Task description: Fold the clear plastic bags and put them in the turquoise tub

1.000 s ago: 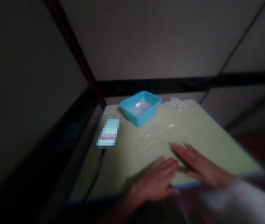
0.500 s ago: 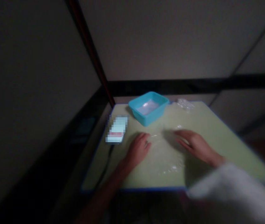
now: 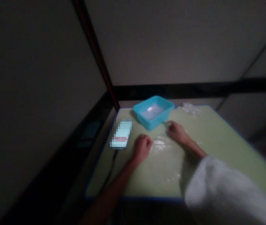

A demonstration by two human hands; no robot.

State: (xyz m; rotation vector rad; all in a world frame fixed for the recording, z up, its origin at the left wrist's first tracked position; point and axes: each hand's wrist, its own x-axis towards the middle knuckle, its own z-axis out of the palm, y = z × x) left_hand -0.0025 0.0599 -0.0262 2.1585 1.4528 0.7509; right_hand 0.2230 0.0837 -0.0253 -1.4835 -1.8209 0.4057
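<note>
A clear plastic sheet or bag [image 3: 162, 143] lies on the pale green tabletop [image 3: 219, 140], glinting between my hands. My left hand [image 3: 143, 146] is closed at its left edge, fingertips pinching the plastic. Higher up and to the right, my right hand [image 3: 176, 131] has its fingers pressed together on the plastic's far part, just in front of the blue basket [image 3: 150, 125]. Something whitish and flat lies inside the basket. The dim, blurred picture hides the plastic's exact outline.
A lit phone [image 3: 122, 133], pixelated, lies at the table's left side with a dark cable [image 3: 110, 170] running toward the near edge. Crumpled clear plastic [image 3: 191, 109] sits at the back right. Walls stand behind and left of the table.
My right hand has moved left and toward the basket, and its fingers have closed on the plastic. My left hand's fingers have drawn together. The plastic between them is now raised and wrinkled.
</note>
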